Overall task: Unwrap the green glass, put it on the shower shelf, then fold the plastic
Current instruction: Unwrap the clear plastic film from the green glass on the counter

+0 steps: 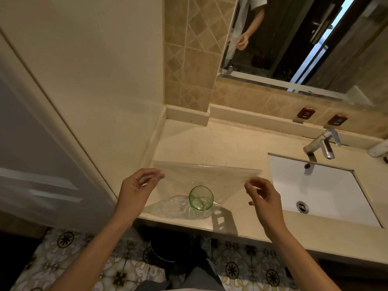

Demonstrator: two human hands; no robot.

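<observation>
A small green glass (201, 198) stands upright on the beige counter (220, 143), near its front edge. A sheet of clear plastic (201, 175) is stretched above and behind the glass, and its lower part lies crumpled on the counter around the glass's base. My left hand (136, 187) pinches the sheet's left upper corner. The right upper corner is pinched by my right hand (262, 196). Both hands hover above the counter, one on each side of the glass.
A white sink (319, 185) with a chrome tap (321, 145) lies to the right. A mirror (294, 38) hangs over the tiled back wall. A white wall and door frame stand on the left. A dark round bin (171, 246) sits on the patterned floor below.
</observation>
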